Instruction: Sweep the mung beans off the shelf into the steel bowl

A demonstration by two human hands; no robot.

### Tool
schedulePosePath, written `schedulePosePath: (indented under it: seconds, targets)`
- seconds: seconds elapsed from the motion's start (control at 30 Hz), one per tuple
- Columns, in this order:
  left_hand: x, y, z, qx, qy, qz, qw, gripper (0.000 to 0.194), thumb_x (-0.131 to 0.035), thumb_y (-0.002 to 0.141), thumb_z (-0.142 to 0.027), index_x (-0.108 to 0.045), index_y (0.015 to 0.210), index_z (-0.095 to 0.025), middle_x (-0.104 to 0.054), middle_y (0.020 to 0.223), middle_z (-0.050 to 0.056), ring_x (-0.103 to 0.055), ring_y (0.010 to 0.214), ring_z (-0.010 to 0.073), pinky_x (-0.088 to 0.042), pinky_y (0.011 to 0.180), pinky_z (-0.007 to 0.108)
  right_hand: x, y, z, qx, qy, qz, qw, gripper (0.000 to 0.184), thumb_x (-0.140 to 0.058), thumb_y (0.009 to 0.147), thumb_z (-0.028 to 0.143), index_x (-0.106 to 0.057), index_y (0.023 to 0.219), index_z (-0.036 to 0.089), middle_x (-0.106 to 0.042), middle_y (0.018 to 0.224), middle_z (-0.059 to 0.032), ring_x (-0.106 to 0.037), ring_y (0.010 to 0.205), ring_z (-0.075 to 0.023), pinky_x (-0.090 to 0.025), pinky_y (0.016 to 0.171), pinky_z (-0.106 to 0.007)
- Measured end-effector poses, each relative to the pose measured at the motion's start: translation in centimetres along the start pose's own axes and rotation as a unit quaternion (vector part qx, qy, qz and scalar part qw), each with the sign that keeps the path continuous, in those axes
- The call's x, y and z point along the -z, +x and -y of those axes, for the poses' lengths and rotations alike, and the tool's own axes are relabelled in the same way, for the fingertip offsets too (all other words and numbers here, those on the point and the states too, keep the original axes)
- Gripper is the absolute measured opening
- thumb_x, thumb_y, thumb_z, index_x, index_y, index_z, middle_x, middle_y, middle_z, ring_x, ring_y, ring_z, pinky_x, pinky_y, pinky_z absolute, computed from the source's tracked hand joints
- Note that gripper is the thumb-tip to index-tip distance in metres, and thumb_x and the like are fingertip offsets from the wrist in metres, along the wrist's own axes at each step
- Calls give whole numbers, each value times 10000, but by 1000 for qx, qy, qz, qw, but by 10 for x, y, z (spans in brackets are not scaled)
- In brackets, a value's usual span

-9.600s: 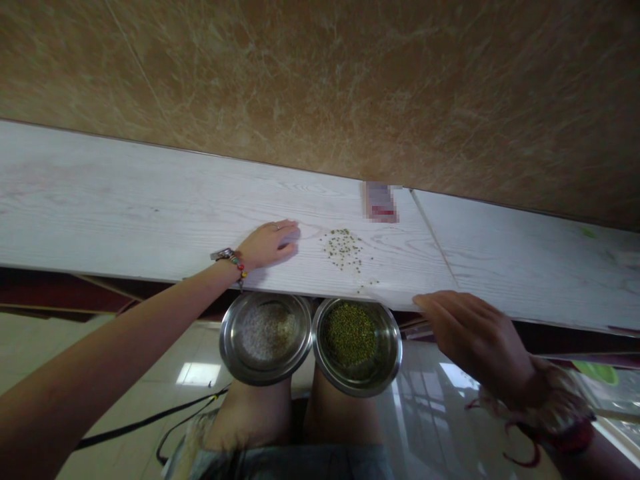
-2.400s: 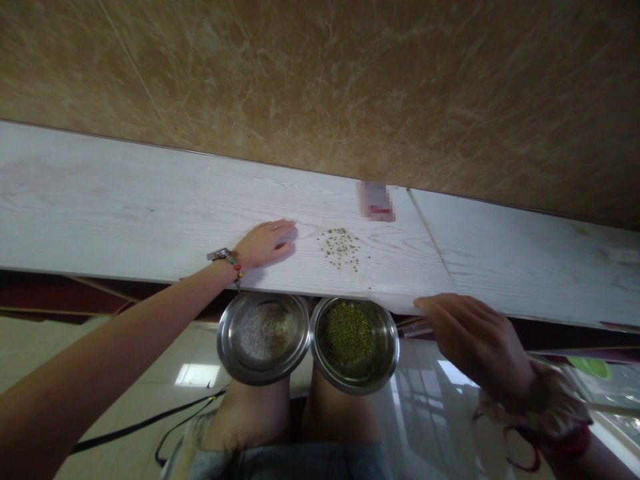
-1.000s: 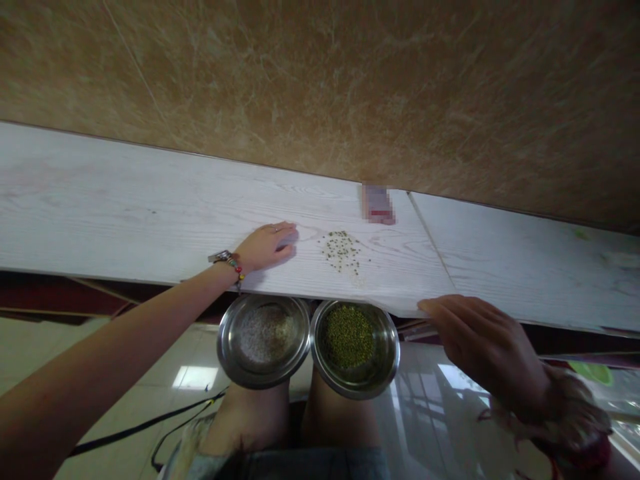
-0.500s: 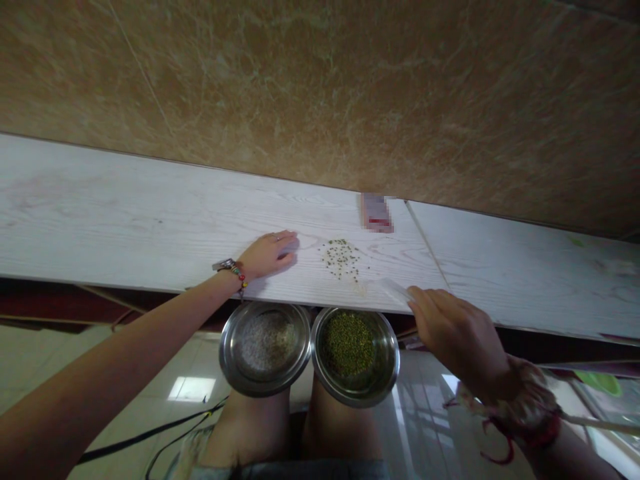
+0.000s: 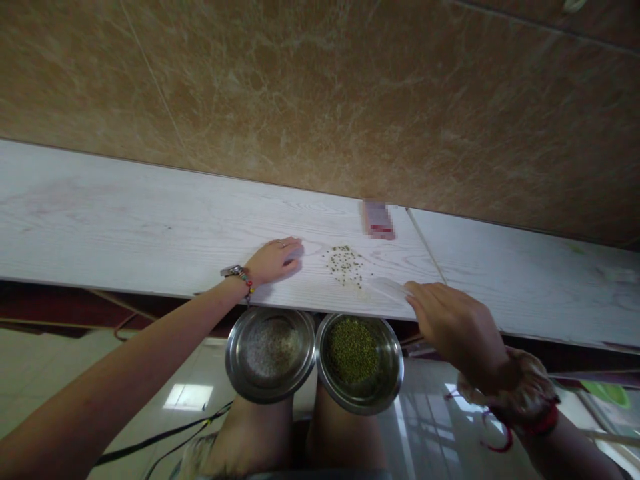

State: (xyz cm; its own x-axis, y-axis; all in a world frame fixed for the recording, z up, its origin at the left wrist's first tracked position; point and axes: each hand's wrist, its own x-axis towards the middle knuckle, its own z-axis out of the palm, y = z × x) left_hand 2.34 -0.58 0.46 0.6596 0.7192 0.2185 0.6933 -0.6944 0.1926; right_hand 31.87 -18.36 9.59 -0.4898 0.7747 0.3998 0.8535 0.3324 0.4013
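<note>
A small scatter of green beans (image 5: 344, 263) lies on the white wood-grain table (image 5: 125, 220). My left hand (image 5: 275, 259) rests flat on the table just left of the beans, fingers stretched out, holding nothing. My right hand (image 5: 453, 327) is at the table's near edge, right of the beans, fingers closed on a thin white flat piece (image 5: 387, 288) that points toward the beans. Two steel bowls sit on my knees below the table edge. The left bowl (image 5: 240, 373) holds white grains and the right bowl (image 5: 393, 380) holds green beans.
A small pink-and-red object (image 5: 379, 220) lies at the table's far edge against the brown marbled wall (image 5: 350, 100). A seam (image 5: 425, 243) splits the tabletop to the right. Black cords (image 5: 150, 440) run over the tiled floor at lower left.
My right hand has come up from the table's near edge onto the top, bringing the white flat piece closer to the beans. The left hand stays flat. Loose beans near the edge are gone.
</note>
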Motion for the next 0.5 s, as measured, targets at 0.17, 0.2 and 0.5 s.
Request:
schedulePosePath:
  seconds: [0.17,0.2,0.5]
  targets:
    - [0,0,0,0,-4,0,1000,396,-412,865,-324,-557,1212,-202,-549,1364,73,-472,1282,234,-388,1069,416,5,-3,5,-101,2,131,986,267,-410,857,89,-661,808,164,-685,728,-76,-601,628,-187,-398,559,-291]
    - [0,0,0,0,-3,1,1000,397,-411,865,-324,-556,1214,-203,-547,1367,71,-471,1284,233,-387,1070,417,7,1,6,-120,10,165,979,265,-409,860,101,-664,829,166,-694,752,-83,-617,651,-196,-399,563,-294]
    - [3,0,-2,12,11,15,1000,408,-404,864,-313,-557,1217,-180,-520,1390,93,-453,1303,226,-372,1083,404,12,43,2,-208,25,266,941,195,-463,833,200,-650,796,158,-686,684,-101,-627,611,-208,-353,541,-289]
